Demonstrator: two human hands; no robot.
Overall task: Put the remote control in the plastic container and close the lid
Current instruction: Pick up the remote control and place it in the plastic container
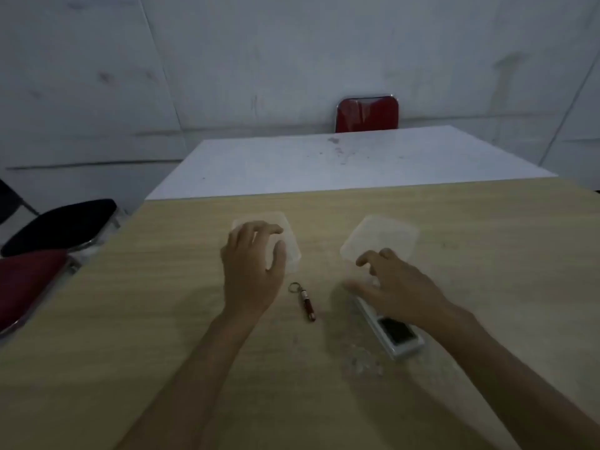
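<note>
A clear plastic container (290,251) sits on the wooden table, mostly behind my left hand (251,271), whose fingers are spread over it. I cannot tell whether they touch it. A second clear plastic piece, likely the lid (381,238), lies to the right. My right hand (399,292) hovers with fingers apart over the far end of a white remote control (394,336) that has a dark screen. The remote's near end shows below my wrist.
A small red keychain torch with a ring (305,303) lies between my hands. A crumpled clear wrapper (360,363) lies near the remote. A white table (341,160) adjoins the far edge, with a red chair (367,113) behind. Black and red chairs (48,241) stand left.
</note>
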